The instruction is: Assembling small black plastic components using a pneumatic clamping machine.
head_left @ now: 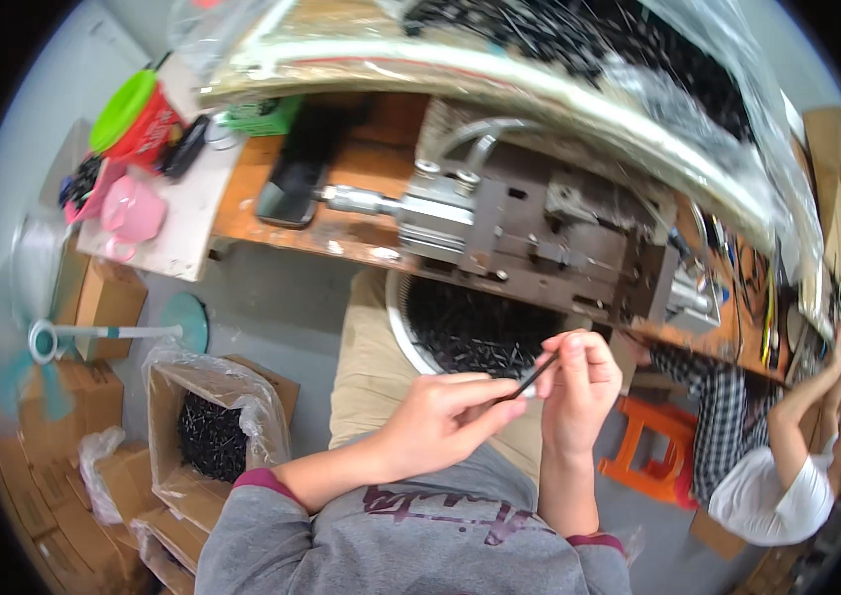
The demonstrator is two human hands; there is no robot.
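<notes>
- Got a wooden bench (240, 188) across the far side, kinda cluttered
- On top, can see a chunky metal machine (490, 223), far and a bit right
- Also see a round white-rimmed tub (396, 319) by the bench's near edge, piled with black bits (470, 322)
- Found left hand (435, 424) and right hand (581, 387) close together, near middle, pinching the same thing
- Namely a skinny black stick (540, 370), slanting far-right between those fingertips

black stick (541, 371): partly hidden by fingers (488, 391) | fan blades (56, 393): blurred | white basin (397, 329): partly hidden
</notes>
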